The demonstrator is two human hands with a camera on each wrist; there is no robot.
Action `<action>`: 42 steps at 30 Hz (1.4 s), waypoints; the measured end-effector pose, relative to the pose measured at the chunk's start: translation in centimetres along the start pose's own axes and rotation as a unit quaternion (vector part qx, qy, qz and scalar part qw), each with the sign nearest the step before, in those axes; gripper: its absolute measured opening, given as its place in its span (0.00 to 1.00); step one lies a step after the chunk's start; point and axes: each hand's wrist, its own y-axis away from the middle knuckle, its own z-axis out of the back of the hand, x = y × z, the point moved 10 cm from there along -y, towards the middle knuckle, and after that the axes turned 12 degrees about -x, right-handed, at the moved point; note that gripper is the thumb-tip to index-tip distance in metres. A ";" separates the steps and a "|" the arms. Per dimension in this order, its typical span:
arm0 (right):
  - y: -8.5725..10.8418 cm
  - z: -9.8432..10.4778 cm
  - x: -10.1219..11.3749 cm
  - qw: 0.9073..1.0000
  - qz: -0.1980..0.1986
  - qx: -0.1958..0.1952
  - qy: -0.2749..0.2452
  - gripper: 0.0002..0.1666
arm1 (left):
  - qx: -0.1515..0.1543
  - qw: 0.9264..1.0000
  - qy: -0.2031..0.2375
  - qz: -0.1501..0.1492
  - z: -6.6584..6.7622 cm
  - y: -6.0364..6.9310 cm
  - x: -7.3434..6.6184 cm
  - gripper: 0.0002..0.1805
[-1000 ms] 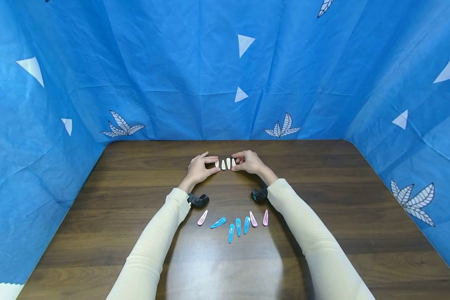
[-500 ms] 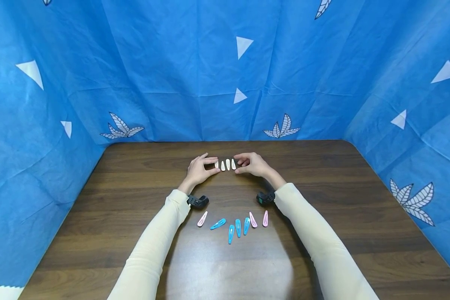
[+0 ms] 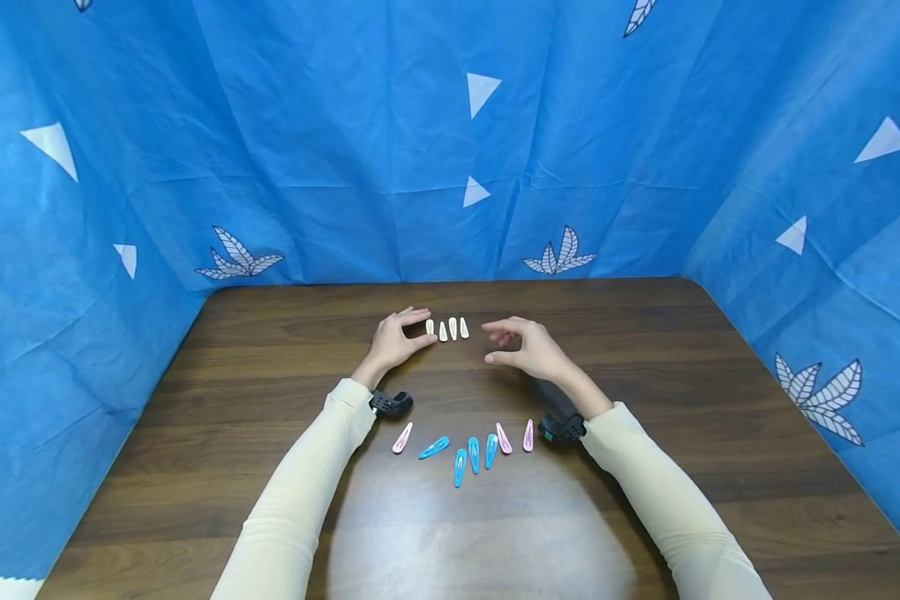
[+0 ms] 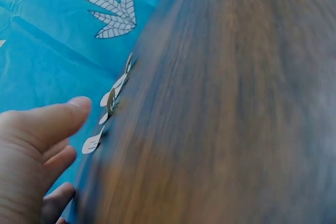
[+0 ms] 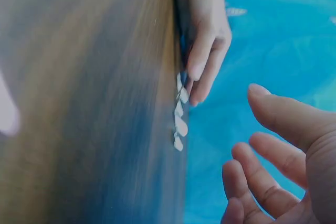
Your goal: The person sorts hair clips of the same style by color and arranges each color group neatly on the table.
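Several white snap hair clips (image 3: 453,329) lie in a short upright row near the table's far edge. At the row's left end is my left hand (image 3: 393,340), its thumb and fingers spread around the leftmost white clip (image 3: 430,327). In the left wrist view a gap shows between the left thumb (image 4: 68,116) and the clips (image 4: 92,142). My right hand (image 3: 528,346) hovers to the right of the row, holding nothing, its fingers relaxed and apart from the thumb. The right wrist view shows this hand (image 5: 283,166) away from the white clips (image 5: 181,126).
Nearer me lie several blue snap hair clips (image 3: 474,455) in a loose group. A pink clip (image 3: 402,437) is left of them, and two pink clips (image 3: 528,435) are to their right. A blue patterned cloth (image 3: 390,150) encloses the wooden table (image 3: 195,467) behind and at the sides.
My right hand has let go of the rightmost white clip and drawn back to the right and towards me. The left hand has stayed by the row's left end.
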 end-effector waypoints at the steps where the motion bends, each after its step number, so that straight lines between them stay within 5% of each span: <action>1: 0.5 0.3 0.4 1.000 0.004 -0.009 0.001 0.29 | -0.002 1.000 0.015 0.005 0.1 0.0 0.1 0.30; 8: 3.7 1.5 2.9 0.998 0.029 -0.056 0.009 0.26 | -0.017 0.996 0.086 0.019 2.4 0.6 -0.5 0.31; 18: 7.6 0.9 5.4 0.996 0.058 -0.061 0.025 0.23 | 0.013 0.992 0.118 -0.048 6.0 4.2 -5.2 0.31; 23: 9.1 -0.4 7.0 0.994 0.095 -0.046 0.031 0.23 | 0.051 0.989 0.115 -0.078 5.9 7.4 -7.6 0.31; 30: 10.7 -1.5 7.8 0.991 0.116 -0.042 0.053 0.23 | 0.120 0.982 0.109 -0.095 4.6 11.9 -8.7 0.32; 42: 12.1 -3.6 7.8 0.988 0.130 -0.027 0.079 0.24 | 0.202 0.974 0.060 -0.084 2.5 15.2 -9.8 0.33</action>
